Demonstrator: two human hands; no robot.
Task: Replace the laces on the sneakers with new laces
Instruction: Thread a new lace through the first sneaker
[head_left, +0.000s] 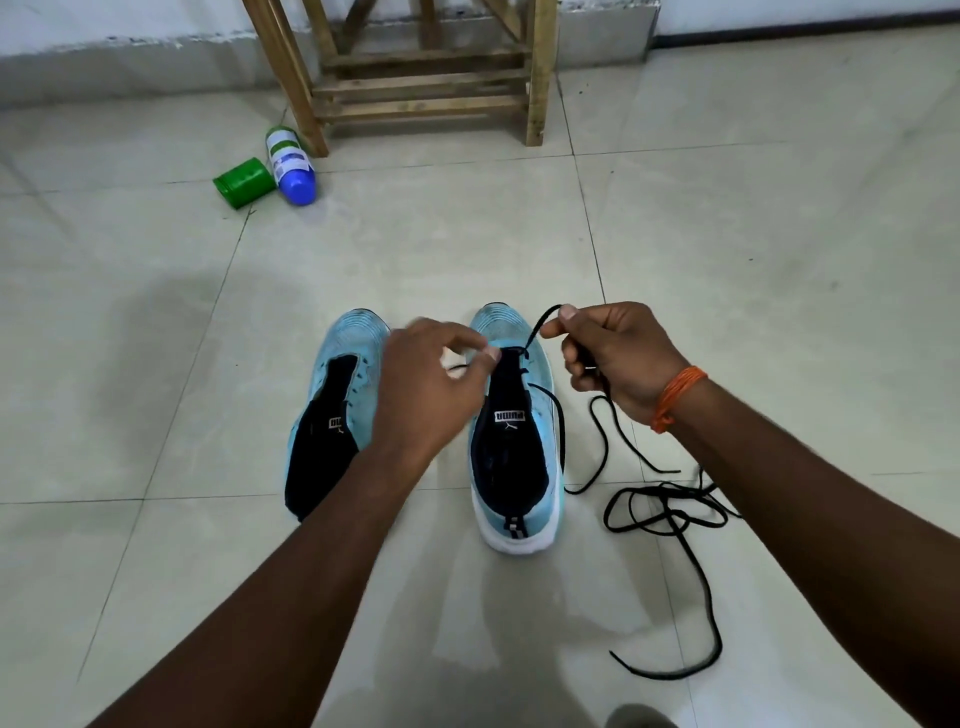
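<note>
Both forearms reach in from the bottom edge over a tiled floor (727, 234). Right hand (618, 358), with an orange thread band (675, 397) at its wrist, pinches a black lace (545, 319) between thumb and forefinger just above the right sneaker (511, 441); the lace runs down to the front eyelets, and its slack trails through the fist onto the tiles beside the shoe, among more loose black lace. Left hand (431, 384) is motion-blurred, fingertips pinched at the tongue's front; whether they grip lace is unclear. Its wrist partly hides the unlaced left sneaker (332, 410). Beyond lie a white bottle (291, 163), a green container (244, 182) and a wooden stool (415, 78), cropped at the top.
</note>
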